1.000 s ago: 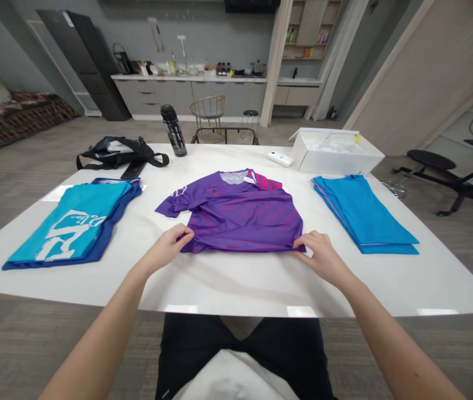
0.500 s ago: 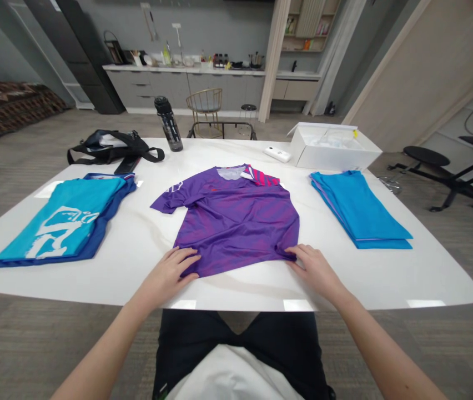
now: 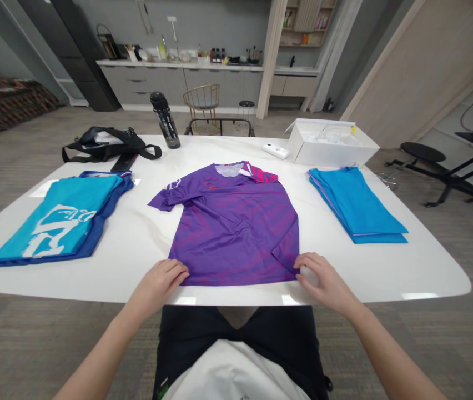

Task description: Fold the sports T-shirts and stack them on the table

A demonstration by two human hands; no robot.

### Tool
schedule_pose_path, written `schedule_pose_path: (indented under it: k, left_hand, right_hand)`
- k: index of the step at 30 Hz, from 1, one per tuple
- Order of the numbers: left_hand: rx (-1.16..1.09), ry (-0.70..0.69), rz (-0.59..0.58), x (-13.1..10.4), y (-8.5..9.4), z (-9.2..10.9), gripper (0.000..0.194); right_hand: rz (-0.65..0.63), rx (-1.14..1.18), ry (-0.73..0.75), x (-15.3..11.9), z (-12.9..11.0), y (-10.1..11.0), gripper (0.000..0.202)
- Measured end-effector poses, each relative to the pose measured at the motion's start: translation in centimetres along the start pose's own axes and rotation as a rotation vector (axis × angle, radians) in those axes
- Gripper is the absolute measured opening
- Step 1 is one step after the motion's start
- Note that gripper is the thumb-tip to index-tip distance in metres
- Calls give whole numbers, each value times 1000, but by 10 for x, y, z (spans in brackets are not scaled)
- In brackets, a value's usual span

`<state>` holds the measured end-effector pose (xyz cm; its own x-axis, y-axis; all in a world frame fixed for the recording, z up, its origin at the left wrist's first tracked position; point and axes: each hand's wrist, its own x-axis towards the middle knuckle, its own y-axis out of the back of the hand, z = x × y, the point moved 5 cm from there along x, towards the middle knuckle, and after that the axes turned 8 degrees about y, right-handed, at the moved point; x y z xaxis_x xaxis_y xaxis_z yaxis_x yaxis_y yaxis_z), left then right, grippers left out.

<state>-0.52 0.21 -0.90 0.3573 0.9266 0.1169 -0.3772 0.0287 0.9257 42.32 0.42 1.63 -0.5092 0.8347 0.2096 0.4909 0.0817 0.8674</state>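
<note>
Lying face-up on the glossy white desk (image 3: 357, 272), whose polished top carries faint veins and bright reflections, is a purple short-sleeved shirt (image 3: 232, 228) of thin, smooth fabric. Soft creases cross its middle, and a folded edge runs slantwise near the lower right corner. Matte turquoise cloth with a brushy white print forms a flat folded shirt (image 3: 70, 216) on the left, laid over a dark blue garment (image 3: 109, 208); on the right, a bright blue garment (image 3: 363, 208) is folded into a tapering panel.

Both forearms reach forward from the near edge, spread wide, the wrists low. The left hand (image 3: 159, 283) bends its fingers together on the lower left corner of the hem; the right hand (image 3: 322, 280) touches the lower right corner with its fingertips, thumb spread below. Whether either pinches the cloth cannot be told.

The purple shirt sits centrally, directly before the person, hem nearest and pale collar lining farthest. White lines mark one sleeve, pink-red stripes the other.
</note>
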Motion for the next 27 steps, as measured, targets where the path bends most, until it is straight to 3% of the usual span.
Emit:
schedule_pose_path:
  k: [3,6,8,11,14,19,23,27]
  left_hand:
    - [-6,31,52,2,-2,2,30]
    - [15,77,76,8,-10,-1,38]
    - [55,69,56,11,-18,-5,46]
    - [117,18,17,9,-25,-12,52]
    - [151,18,3,-1,-24,-23,53]
    - [103,32,-8,-19,-11,-32,51]
    - [47,96,43,-27,0,-32,44]
    - [12,194,126,-30,9,-40,39]
  right_hand:
    - [27,-15,6,15,-2,-7,38]
    - [-100,-40,87,39,-4,-21,61]
    - [-166,-54,109,50,-3,-26,63]
    - [-203,-61,76,54,3,-22,45]
    - [-195,-15,28,38,15,-9,27]
    - [-131,42,-132,-16,38,16,18]
    - [-181,75,-191,-47,37,17,17]
    - [-224,87,-201,-56,28,13,17]
